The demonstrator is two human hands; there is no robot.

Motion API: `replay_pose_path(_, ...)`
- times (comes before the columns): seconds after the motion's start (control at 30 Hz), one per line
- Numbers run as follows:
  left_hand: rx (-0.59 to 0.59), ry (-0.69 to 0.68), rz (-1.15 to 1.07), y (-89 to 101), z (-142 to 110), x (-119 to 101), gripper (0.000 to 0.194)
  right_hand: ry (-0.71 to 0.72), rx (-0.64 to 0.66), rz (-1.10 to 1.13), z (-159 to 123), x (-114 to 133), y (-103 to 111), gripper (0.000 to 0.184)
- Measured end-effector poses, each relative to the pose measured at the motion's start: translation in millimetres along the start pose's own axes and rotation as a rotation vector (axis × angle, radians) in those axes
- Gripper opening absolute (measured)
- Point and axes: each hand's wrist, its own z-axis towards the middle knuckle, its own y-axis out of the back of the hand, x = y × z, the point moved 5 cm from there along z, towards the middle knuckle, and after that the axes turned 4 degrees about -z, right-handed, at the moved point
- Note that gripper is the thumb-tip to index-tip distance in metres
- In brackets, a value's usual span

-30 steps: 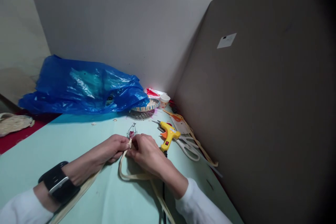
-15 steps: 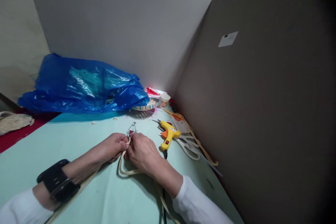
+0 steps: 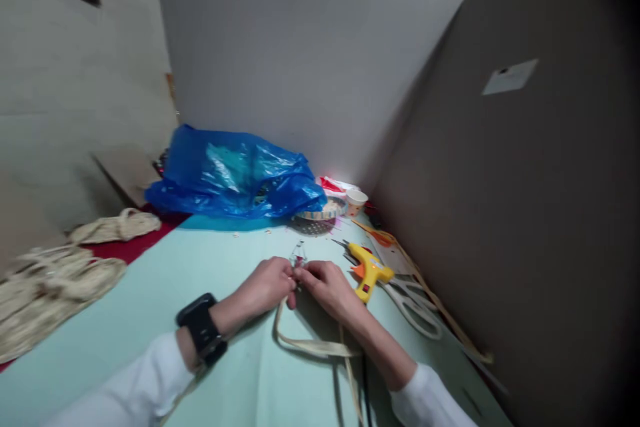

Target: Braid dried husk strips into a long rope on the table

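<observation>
My left hand (image 3: pixel 265 287) and my right hand (image 3: pixel 327 287) meet at the middle of the pale green table (image 3: pixel 150 320), fingers pinched together on a flat tan strip (image 3: pixel 315 345). The strip loops back toward me under my right forearm and runs off the near edge. A small metal clip with a pink bit (image 3: pixel 299 255) stands just beyond my fingertips. A black watch (image 3: pixel 203 328) is on my left wrist. Both sleeves are white.
A yellow glue gun (image 3: pixel 369 271) and white scissors (image 3: pixel 413 303) lie right of my hands. A blue plastic bag (image 3: pixel 235 173), a woven tray (image 3: pixel 317 217) and a paper cup (image 3: pixel 356 201) sit at the back. Woven tan pieces (image 3: pixel 55 287) lie left. Grey partitions (image 3: pixel 500 180) wall the right and back.
The view has swung left, showing more of the wall and the woven pieces. My hands stay pinched on the strip at the same spot on the table.
</observation>
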Motion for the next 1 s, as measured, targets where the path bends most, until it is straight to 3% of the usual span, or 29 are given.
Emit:
replay_pose_path(0.27,-0.054,-0.038,0.205,7.2,-10.4,-15.1,0.03,-0.055,-0.014,0.056,8.0,-13.2,-8.2,0.026)
replay_pose_path(0.47,-0.183,-0.049,0.4,15.1,-20.8,-28.8,0.023,-0.075,-0.064,0.055,3.3,-6.5,-6.4,0.023)
replay_pose_path(0.67,-0.235,-0.089,0.557,-13.0,-33.1,-32.8,0.033,-0.096,-0.068,0.156,4.4,-14.3,-10.3,0.023)
replay_pose_path(1.0,-0.211,-0.352,0.889,-53.1,-56.0,-47.1,0.036,-0.142,-0.005,0.345,7.8,-28.1,-12.5,0.025)
